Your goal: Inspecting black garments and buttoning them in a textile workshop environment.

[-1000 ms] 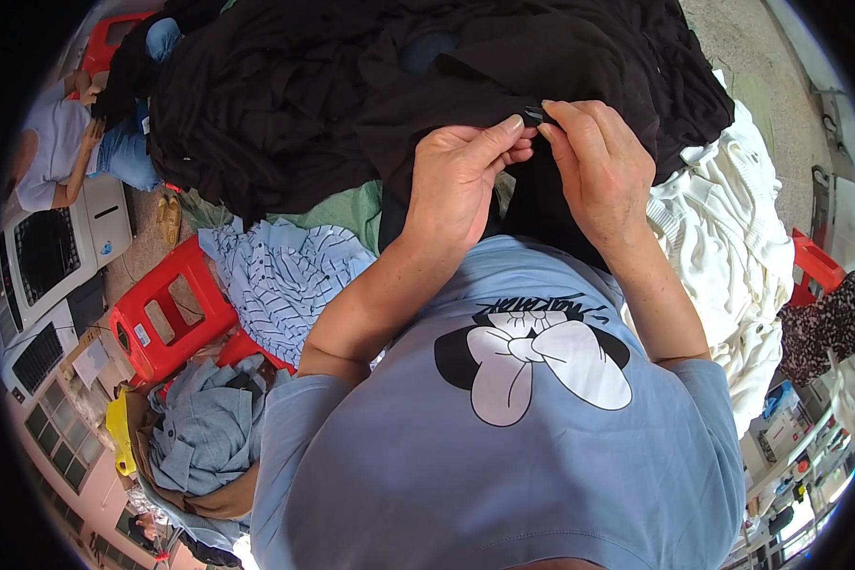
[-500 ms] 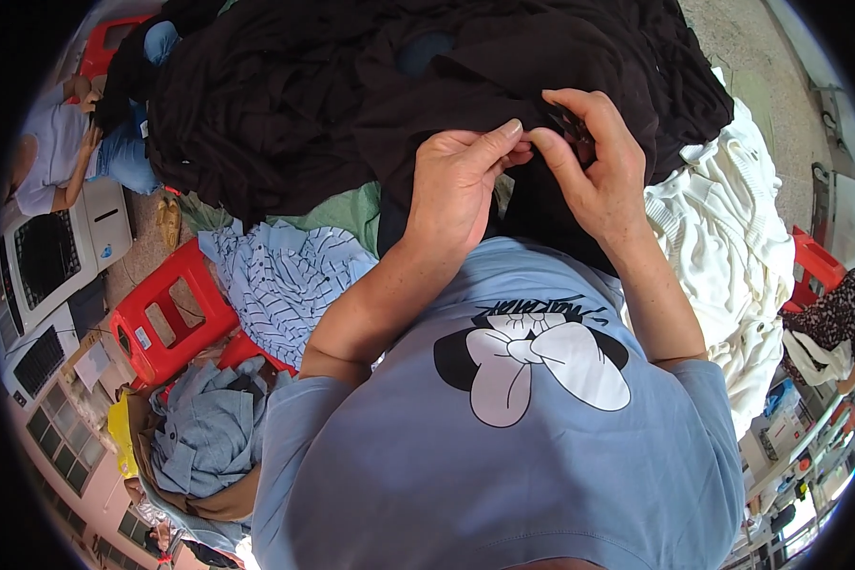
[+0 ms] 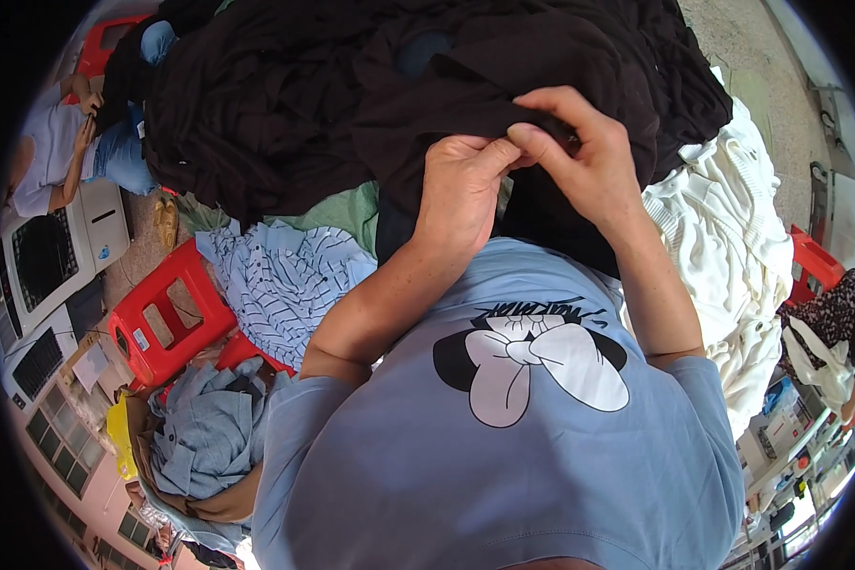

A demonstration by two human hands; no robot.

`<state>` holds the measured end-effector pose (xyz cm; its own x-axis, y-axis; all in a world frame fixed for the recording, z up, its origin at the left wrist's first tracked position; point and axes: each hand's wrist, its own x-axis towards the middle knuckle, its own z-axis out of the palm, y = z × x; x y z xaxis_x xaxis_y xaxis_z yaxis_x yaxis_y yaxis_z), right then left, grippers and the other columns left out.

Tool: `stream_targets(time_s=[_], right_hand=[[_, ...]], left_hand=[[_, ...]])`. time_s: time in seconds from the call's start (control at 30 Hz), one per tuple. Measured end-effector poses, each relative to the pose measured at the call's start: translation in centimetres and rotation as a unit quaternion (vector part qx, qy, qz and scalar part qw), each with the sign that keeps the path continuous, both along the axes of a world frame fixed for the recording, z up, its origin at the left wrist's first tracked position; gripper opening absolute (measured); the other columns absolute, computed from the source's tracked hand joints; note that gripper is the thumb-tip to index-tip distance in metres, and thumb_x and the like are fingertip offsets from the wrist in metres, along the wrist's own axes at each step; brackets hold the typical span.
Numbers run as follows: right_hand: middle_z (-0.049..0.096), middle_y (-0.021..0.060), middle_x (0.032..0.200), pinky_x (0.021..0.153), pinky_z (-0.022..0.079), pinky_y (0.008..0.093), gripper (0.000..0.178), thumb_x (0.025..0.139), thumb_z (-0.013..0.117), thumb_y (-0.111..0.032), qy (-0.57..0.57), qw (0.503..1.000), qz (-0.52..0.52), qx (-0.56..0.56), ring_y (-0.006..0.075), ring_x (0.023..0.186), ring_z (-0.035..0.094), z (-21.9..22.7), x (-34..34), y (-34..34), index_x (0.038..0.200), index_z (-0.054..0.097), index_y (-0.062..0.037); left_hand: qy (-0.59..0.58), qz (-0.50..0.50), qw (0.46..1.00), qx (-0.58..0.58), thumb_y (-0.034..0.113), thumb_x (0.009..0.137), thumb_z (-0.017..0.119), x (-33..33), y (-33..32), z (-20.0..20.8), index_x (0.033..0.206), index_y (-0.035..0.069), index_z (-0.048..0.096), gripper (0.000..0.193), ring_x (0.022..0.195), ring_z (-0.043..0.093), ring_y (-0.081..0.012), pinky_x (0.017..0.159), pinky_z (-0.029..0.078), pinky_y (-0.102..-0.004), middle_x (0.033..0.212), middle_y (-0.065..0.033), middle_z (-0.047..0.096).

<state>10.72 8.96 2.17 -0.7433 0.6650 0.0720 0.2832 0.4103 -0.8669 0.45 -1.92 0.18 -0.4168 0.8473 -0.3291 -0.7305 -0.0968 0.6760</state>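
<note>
Pale floor [image 3: 752, 59] shows past the far right corner of the dark cloth heap [image 3: 275, 104]; white knitwear [image 3: 722, 256] lies by its near right corner. We see the left hand [image 3: 458, 179] pinched narrow at the heap's near edge, contents hidden. Right hand [image 3: 591, 169]: thumb touching the left's, forefinger apart; we cannot tell whether it holds anything.

Dark cloth [image 3: 275, 114] (rumpled) in a heap

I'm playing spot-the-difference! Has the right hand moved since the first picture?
Yes, a little. Judged against the red plastic stool, the right hand has shifted leftward, closer to the left hand.
</note>
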Motion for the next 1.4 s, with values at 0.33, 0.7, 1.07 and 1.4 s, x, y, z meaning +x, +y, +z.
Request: stream_targets(time_s=[0.33,0.7,1.07,1.4], right_hand=[[0.059,0.0094,0.082,0.061,0.049,0.0347,0.030,0.069,0.064,0.008,0.006,0.977,0.107,0.182,0.0283,0.072,0.064,0.3,3.0,1.6,0.096,0.061,-0.0050],[0.061,0.0054,0.083,0.059,0.049,0.0313,0.041,0.061,0.070,-0.002,-0.014,0.945,0.073,0.320,0.0241,0.069,0.063,-1.2,1.0,-0.1,0.101,0.063,-0.0082],[0.059,0.0062,0.076,0.061,0.049,0.0329,0.037,0.060,0.067,0.004,-0.016,0.908,0.021,0.417,0.0236,0.068,0.063,-0.1,5.2,2.4,0.095,0.065,-0.0065],[0.060,0.0096,0.089,0.061,0.048,0.0325,0.026,0.085,0.069,-0.015,0.013,0.980,0.010,0.197,0.0255,0.071,0.062,2.8,3.0,-1.2,0.106,0.057,-0.0045]], left_hand=[[-0.137,0.004,0.989,-0.047,0.024,0.093,0.057,-1.4,-0.2,-0.8,0.090,0.003,0.060,0.022,0.085,0.061,-0.0211,0.076,0.051,-0.0389,0.092,-0.0114,0.063],[-0.068,0.004,0.997,-0.048,0.028,0.095,0.055,-1.5,-0.9,-1.4,0.098,0.000,0.063,0.029,0.087,0.061,-0.0234,0.078,0.050,-0.0382,0.101,-0.0141,0.066],[-0.115,-0.009,0.992,-0.057,0.018,0.090,0.067,-2.5,-1.8,0.5,0.088,-0.001,0.067,0.019,0.088,0.061,-0.0198,0.076,0.050,-0.0339,0.098,-0.0106,0.066],[-0.081,-0.045,0.996,-0.001,0.010,0.093,0.062,-1.7,-2.0,2.7,0.105,-0.006,0.067,0.021,0.101,0.062,-0.0219,0.091,0.050,-0.0354,0.107,-0.0133,0.067]])
